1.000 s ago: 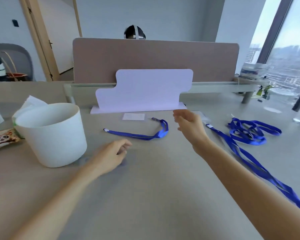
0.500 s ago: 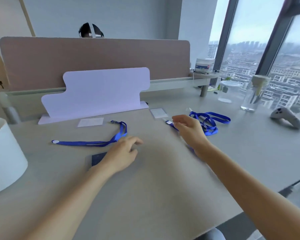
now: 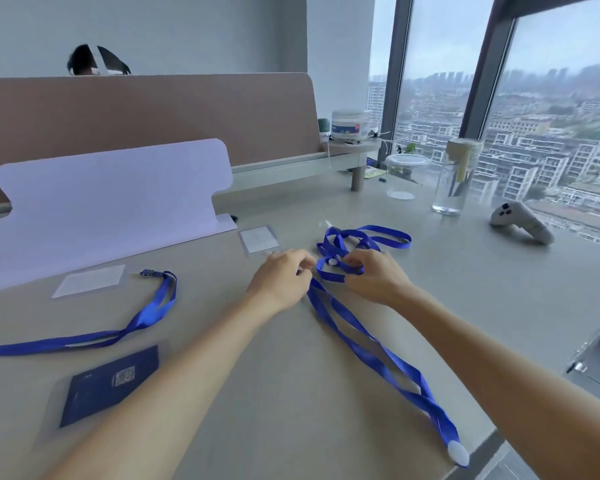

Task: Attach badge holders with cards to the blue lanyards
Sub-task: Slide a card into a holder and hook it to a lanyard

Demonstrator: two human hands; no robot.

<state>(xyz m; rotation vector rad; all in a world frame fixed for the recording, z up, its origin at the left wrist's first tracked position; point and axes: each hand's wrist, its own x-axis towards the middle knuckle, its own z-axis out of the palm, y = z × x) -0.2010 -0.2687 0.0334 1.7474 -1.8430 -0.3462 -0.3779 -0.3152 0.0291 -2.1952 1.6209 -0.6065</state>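
A long blue lanyard (image 3: 371,355) lies across the table toward the near right edge, ending in a white tab. My left hand (image 3: 279,277) has its fingers curled at this lanyard's far end and pinches it. Just right of it, my right hand (image 3: 376,277) pinches a loop of the tangled blue lanyard pile (image 3: 357,239). A third blue lanyard (image 3: 146,315) lies to the left with its clip at the far end. A clear badge holder with a dark blue card (image 3: 108,386) lies near left. Two clear holders with white cards (image 3: 258,239) (image 3: 90,281) lie farther back.
A pale shaped board (image 3: 111,199) stands before a brown partition (image 3: 153,116), with a person's head above it. At the back right stand a clear jar (image 3: 407,176), a glass bottle (image 3: 456,178) and a grey controller (image 3: 520,221). The table edge (image 3: 492,434) runs close at right.
The view turned right. My left hand left the dark card holder and moved right to the long lanyard's end. My right hand reached onto the tangled lanyard pile and took a loop.
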